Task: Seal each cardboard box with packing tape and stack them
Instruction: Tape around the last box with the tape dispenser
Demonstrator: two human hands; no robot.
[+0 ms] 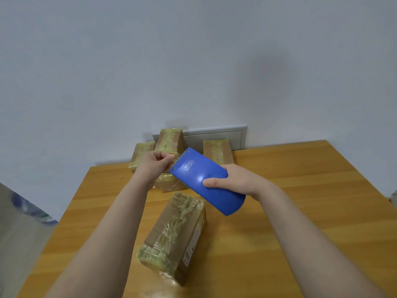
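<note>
My right hand (232, 179) grips a blue tape dispenser (206, 179), held above the wooden table (300, 211) with its toothed edge pointing up and left. At that edge my left hand (156, 164) pinches the free end of the clear tape. Below the hands a cardboard box (175, 237) lies on the table, wrapped lengthwise in yellowish tape. At the table's far edge stand several more taped boxes: one at the left (141, 153), one raised in the middle (169, 140), one at the right (218, 151). Another box (169, 182) shows partly under the dispenser.
A white wall rises behind the table, with a grey panel (214, 136) set low in it behind the boxes. Bare wood lies to the right of the near box. At the far left, beyond the table edge, is a blurred blue and white object (28, 207).
</note>
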